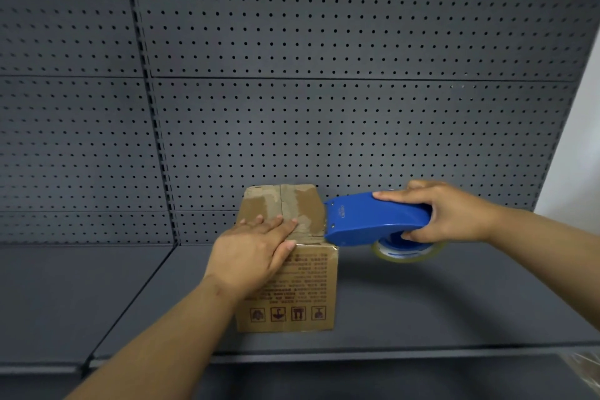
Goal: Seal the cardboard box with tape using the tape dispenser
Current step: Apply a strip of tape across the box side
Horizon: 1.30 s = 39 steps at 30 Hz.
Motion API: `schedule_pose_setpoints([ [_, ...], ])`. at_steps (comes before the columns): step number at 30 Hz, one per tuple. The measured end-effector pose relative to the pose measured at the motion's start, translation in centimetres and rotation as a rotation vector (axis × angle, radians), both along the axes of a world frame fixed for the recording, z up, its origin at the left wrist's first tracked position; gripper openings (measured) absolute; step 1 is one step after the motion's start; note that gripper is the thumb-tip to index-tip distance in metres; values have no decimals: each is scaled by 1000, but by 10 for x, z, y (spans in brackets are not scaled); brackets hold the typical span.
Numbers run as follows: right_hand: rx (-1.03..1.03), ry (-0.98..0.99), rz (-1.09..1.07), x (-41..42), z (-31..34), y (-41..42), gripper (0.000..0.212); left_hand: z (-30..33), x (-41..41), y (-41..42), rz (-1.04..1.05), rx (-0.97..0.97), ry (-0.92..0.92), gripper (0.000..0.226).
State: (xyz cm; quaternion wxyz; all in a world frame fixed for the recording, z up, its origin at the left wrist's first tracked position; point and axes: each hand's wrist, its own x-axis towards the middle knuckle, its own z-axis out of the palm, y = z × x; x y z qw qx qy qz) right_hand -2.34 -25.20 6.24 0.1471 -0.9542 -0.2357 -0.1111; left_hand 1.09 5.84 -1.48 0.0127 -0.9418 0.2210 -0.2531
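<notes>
A small brown cardboard box [302, 289] stands on the dark grey shelf [422, 302], its flaps down and its top streaked with clear tape. My left hand [256, 247] lies flat on the near part of the box top, fingers straight, the thumb over the front edge. My right hand [444, 214] grips the blue tape dispenser [373, 217], whose front end touches the right top edge of the box. A roll of clear tape [406, 253] shows under the dispenser's body.
A dark grey pegboard wall [324, 75] rises right behind the box. The shelf's front edge [357, 355] runs across the bottom, with a second shelf section [65, 286] to the left. A pale wall [581, 156] borders the right side.
</notes>
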Motion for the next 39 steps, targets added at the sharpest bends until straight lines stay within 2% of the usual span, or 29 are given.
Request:
schedule_pose_setpoints([
  [7, -51, 8, -16, -7, -5, -9, 77, -1, 0, 2, -11, -20, -6, 66],
  [14, -78, 11, -18, -13, -9, -25, 90, 0, 1, 0, -24, -22, -23, 66],
  [21, -132, 91, -30, -11, -1, -28, 81, 0, 1, 0, -37, -17, -20, 66],
  [30, -202, 252, -44, -16, 17, -12, 83, 1, 3, 0, -42, -8, -22, 64],
  [39, -500, 411, -106, -13, 67, 35, 76, 3, 4, -3, -50, 8, -15, 66],
])
